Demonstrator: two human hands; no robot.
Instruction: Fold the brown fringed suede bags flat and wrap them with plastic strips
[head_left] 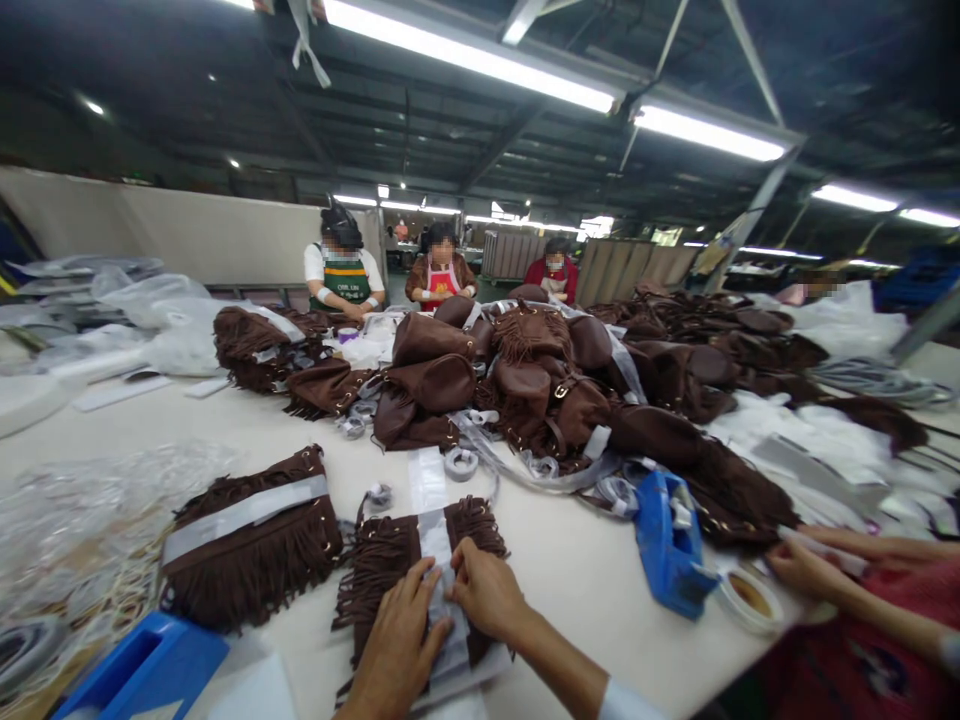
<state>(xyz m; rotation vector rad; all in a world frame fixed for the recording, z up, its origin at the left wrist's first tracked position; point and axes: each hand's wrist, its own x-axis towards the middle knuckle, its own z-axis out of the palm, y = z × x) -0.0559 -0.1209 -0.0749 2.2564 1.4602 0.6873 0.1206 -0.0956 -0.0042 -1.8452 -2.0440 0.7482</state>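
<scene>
A dark brown fringed bag [382, 550] lies on the table in front of me, with a whitish translucent plastic strip [427, 485] running lengthwise over its middle. My left hand [397, 635] rests on the strip and bag, fingers stretched out and apart. Beside it, my right hand [487, 595] has its fingers curled in and pinched on the strip; the fingertips are partly hidden. To the left sits a second fringed bag [255, 570] with a similar pale strip [247, 515] across it. A roll of clear tape [460, 463] lies beyond the first bag.
Blue tape dispensers stand at front left [150, 665] and right [671, 545]. A large pile of brown bags [525, 380] covers the table's middle. At right, a co-worker's hands [806, 565] are near a tape roll [750, 600]. Several people work across the table.
</scene>
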